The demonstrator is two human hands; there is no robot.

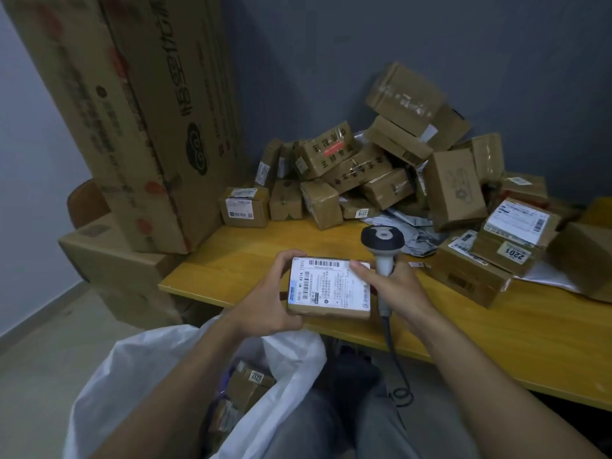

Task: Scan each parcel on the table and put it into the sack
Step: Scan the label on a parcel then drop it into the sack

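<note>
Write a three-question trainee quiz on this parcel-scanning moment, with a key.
1. True or false: the scanner lies flat on the table.
2. Which hand holds the scanner? A) left hand B) right hand C) neither
3. Fill in: the white sack already holds at least one ____.

Key:
1. False; it is gripped upright, head above the hand.
2. B; its thumb also rests on the small parcel, label up, which the left hand grips from the other side.
3. Parcel; a brown box shows in its open mouth.

Dim, soft-focus, edges bowed by wide-angle
</note>
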